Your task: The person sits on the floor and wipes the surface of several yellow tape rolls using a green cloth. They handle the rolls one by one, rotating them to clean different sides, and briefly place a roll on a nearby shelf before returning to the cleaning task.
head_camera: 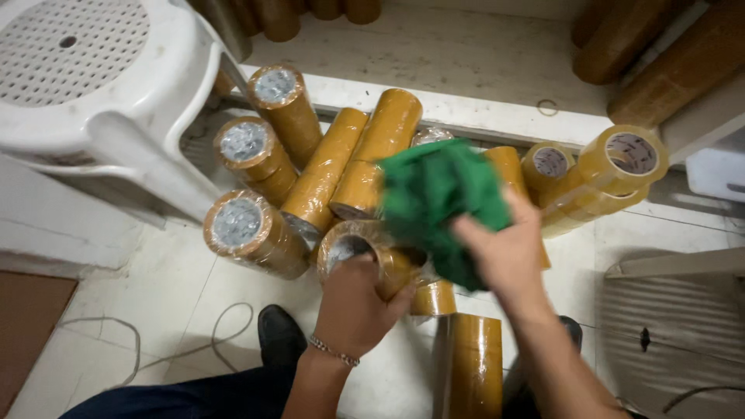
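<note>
My left hand [358,301] grips a wrapped stack of brown tape rolls [365,244] by its near end, holding it over the floor. My right hand [508,248] clutches a crumpled green cloth [438,194] and presses it against the top of that stack. A bracelet sits on my left wrist. Several more wrapped brown tape stacks [318,174] lie piled on the floor just beyond the hands.
A white plastic stool [101,101] stands at upper left. A single loose tape roll stack [617,167] lies to the right, another stack [469,365] near my feet. A raised ledge [466,109] runs behind the pile. A cable [194,341] lies on the tiled floor.
</note>
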